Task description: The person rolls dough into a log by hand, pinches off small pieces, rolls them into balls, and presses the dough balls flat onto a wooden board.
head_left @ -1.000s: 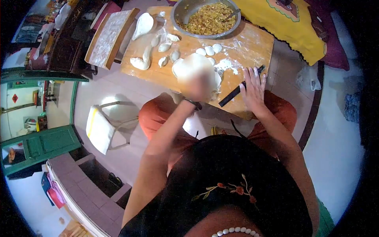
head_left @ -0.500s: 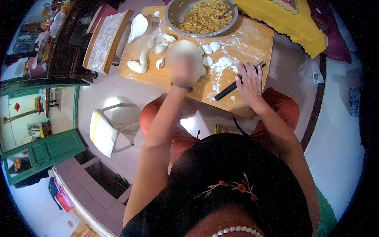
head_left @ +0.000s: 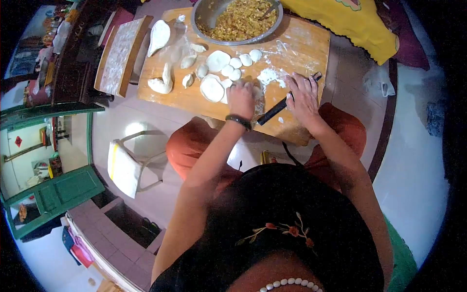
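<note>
My right hand [head_left: 305, 97] lies over a black rolling pin [head_left: 273, 112], its fingers across the stick near the table's right end. My left hand [head_left: 241, 101] is low over the board with its fingers curled down; what is under the fingertips is hidden. Just left of it lies a flat round dough wrapper [head_left: 212, 88], with a second wrapper [head_left: 218, 60] beyond. Several small flattened dough pieces [head_left: 245, 60] sit between the wrappers and a patch of white flour [head_left: 270, 77]. Folded dumplings [head_left: 188, 61] lie further left.
A metal bowl [head_left: 196, 30] of chopped filling [head_left: 238, 22] stands at the table's far edge. Larger dough lumps [head_left: 159, 36] lie on the left of the wooden table [head_left: 311, 48]. A floured board [head_left: 121, 56] is beside it, and a white-seated chair [head_left: 122, 168] stands lower left.
My left hand has moved right and nearer to me, uncovering the wrappers and small dough pieces. My right hand stays on the rolling pin. The view has shifted slightly.
</note>
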`<state>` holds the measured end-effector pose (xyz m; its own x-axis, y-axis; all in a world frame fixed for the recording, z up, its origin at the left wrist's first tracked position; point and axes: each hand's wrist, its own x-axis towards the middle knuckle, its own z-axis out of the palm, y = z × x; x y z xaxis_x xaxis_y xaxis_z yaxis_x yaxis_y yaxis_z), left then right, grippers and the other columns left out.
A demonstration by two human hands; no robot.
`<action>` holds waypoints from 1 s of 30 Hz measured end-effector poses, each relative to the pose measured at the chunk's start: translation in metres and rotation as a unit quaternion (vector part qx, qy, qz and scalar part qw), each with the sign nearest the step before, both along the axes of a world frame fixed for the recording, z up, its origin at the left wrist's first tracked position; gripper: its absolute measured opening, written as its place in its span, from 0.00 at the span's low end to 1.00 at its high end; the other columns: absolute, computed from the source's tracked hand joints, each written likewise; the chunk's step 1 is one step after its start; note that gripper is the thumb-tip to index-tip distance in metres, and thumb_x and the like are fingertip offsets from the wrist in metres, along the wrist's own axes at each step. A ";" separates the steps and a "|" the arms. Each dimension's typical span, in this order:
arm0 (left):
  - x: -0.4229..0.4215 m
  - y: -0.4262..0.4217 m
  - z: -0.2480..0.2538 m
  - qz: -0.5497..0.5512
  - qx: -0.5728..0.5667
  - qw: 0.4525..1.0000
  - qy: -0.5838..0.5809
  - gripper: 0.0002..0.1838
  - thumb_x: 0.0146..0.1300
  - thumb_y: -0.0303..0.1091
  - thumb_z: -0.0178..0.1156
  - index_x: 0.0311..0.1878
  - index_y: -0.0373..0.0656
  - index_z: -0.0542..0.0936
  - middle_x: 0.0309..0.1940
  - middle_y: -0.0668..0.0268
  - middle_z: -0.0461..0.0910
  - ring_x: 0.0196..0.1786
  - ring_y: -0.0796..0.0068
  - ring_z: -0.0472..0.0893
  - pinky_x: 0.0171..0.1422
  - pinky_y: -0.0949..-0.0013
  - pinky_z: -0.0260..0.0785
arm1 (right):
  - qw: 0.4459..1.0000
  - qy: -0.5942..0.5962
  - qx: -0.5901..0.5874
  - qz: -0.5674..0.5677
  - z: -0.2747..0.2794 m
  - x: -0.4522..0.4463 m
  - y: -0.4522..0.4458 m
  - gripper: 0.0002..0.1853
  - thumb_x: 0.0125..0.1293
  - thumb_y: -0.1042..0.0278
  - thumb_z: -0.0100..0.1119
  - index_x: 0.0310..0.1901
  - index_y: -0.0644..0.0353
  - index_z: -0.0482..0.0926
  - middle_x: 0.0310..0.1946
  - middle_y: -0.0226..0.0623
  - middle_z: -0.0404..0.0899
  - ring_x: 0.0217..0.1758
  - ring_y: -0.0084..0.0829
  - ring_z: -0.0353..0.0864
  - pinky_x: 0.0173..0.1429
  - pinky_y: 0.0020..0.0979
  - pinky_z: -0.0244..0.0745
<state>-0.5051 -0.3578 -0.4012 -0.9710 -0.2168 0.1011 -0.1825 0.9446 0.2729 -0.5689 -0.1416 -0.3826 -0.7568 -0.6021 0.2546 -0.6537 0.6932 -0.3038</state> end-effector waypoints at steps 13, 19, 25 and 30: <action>0.009 0.003 0.009 -0.125 0.298 0.945 -0.054 0.09 0.59 0.32 0.63 0.39 0.38 0.82 0.38 0.49 0.83 0.42 0.45 0.81 0.45 0.53 0.74 | 0.996 -0.053 0.070 -0.011 -0.001 -0.004 -0.033 0.40 0.56 0.72 0.59 0.73 0.61 0.59 0.74 0.46 0.58 0.72 0.48 0.60 0.73 0.46 0.54; -0.012 0.015 0.012 -0.098 0.263 0.957 -0.065 0.09 0.59 0.32 0.63 0.41 0.39 0.84 0.38 0.49 0.83 0.41 0.45 0.82 0.46 0.55 0.74 | 0.997 -0.012 0.058 -0.047 -0.001 -0.026 -0.078 0.37 0.60 0.71 0.56 0.73 0.61 0.59 0.76 0.47 0.55 0.77 0.48 0.53 0.76 0.48 0.50; 0.002 0.004 0.006 -0.069 0.269 0.960 -0.019 0.10 0.56 0.31 0.63 0.41 0.38 0.84 0.37 0.49 0.84 0.42 0.48 0.83 0.47 0.56 0.75 | 0.999 -0.004 0.035 -0.013 -0.001 -0.001 -0.042 0.35 0.63 0.71 0.51 0.73 0.64 0.58 0.76 0.50 0.54 0.79 0.47 0.51 0.78 0.46 0.46; 0.034 0.024 -0.002 0.010 0.316 0.948 0.033 0.09 0.59 0.33 0.63 0.41 0.42 0.84 0.37 0.55 0.84 0.39 0.51 0.83 0.43 0.55 0.76 | 0.996 -0.030 0.069 -0.042 -0.005 0.011 -0.024 0.36 0.60 0.73 0.51 0.72 0.64 0.60 0.75 0.50 0.56 0.79 0.46 0.53 0.78 0.45 0.47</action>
